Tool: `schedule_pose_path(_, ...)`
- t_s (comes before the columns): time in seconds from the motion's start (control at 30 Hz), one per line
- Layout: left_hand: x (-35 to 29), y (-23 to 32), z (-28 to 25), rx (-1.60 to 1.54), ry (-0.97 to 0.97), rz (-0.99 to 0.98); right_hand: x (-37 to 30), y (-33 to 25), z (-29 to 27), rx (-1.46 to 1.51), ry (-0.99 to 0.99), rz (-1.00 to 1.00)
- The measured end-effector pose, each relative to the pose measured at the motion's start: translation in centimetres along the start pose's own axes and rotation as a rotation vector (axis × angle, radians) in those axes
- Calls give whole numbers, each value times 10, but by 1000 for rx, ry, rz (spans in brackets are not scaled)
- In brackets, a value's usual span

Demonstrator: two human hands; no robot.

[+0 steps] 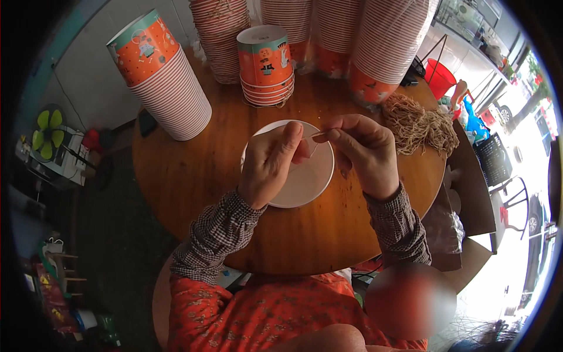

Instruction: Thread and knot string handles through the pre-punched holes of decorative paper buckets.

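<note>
A round paper tub (314, 190) stands on the wooden table in front of me, its pale inside facing up. Over its far rim, my right hand (365, 154) pinches a thin tan string (315, 134) between thumb and fingertips. The string runs across to my left hand (268, 161), which is closed on it with the thumb raised; most of those fingers are hidden behind the palm. A thin strand hangs between the hands above the tub. To the right of my right hand lies a tangled heap of tan strings (421, 124).
On the round wooden table (281, 243) stand a tall leaning stack of orange and green paper tubs (167, 85), a short stack (265, 64), and several tall stacks along the back, some in clear plastic. A cardboard box (469, 199) adjoins the table's right edge.
</note>
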State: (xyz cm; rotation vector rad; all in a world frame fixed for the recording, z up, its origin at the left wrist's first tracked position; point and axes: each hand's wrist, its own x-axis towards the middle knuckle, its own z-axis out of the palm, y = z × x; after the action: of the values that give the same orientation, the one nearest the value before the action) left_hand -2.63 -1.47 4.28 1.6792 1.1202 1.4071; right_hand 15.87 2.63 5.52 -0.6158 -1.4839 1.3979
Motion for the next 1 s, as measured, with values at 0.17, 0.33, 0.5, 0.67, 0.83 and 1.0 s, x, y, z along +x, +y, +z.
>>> schedule_pose_path(0.17,6,-7,11,101,97,112,1,6,-8,8,-10,26)
schedule_pose_path(0.33,10,-15,16,258,104,250,-1,15,-13,23,-31,57)
schedule_pose_path(0.5,14,-13,18,335,102,284,8,40,-27,-191,8,-170)
schedule_pose_path(0.67,14,-12,21,408,74,288,-1,26,-27,44,11,145)
schedule_pose_path(0.83,18,-14,24,425,66,269,6,39,-31,-59,-27,-5)
schedule_pose_path(1.0,19,-15,31,457,73,300,9,50,-37,-71,-72,-43)
